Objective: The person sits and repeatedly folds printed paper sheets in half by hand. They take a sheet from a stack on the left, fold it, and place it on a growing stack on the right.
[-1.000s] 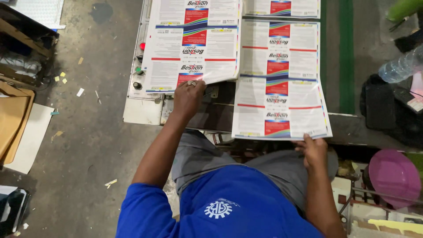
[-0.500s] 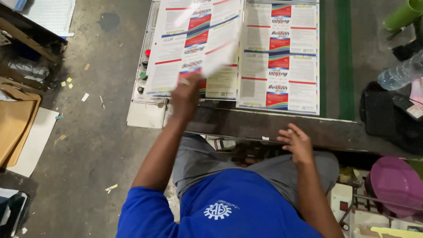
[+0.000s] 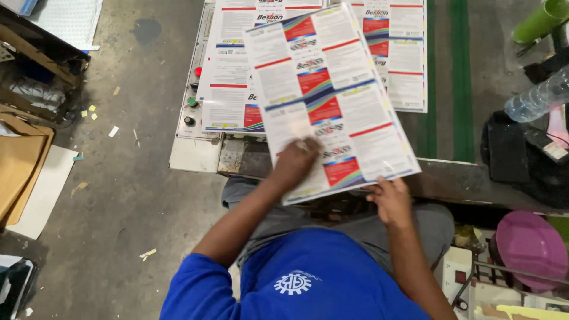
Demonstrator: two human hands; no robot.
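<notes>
While both hands grip it, a printed sheet (image 3: 332, 101) lies slanted across the front edge of the dark worktable (image 3: 450, 175), its far end turned toward the left. The left hand (image 3: 294, 164) rests on top of the sheet near its lower left part, fingers curled and pressed down on the paper; that hand is blurred, so the exact finger hold cannot be told. The right hand (image 3: 389, 200) pinches the sheet's near edge at the lower right, fingertips against the paper edge.

The sheet is white, with rows of rectangular label panels: red blocks, rainbow stripes in blue, green and yellow, and thin red and blue bars between the panels. Two stacks of like sheets lie flat on the table beyond it. The left stack (image 3: 228, 89) partly covers a pale control panel (image 3: 192, 104) with a red, a green and a black button along its left strip. The right stack (image 3: 406, 59) sits beside a green stripe (image 3: 463, 77) running along the table.

To the right stand a clear plastic bottle (image 3: 536, 98) lying on its side, a green cylinder (image 3: 542, 21) and a pink round lid (image 3: 530, 246). On the concrete floor (image 3: 130, 195) at left lie brown cardboard (image 3: 18, 166), a white board (image 3: 44, 192) and scattered paper scraps.
</notes>
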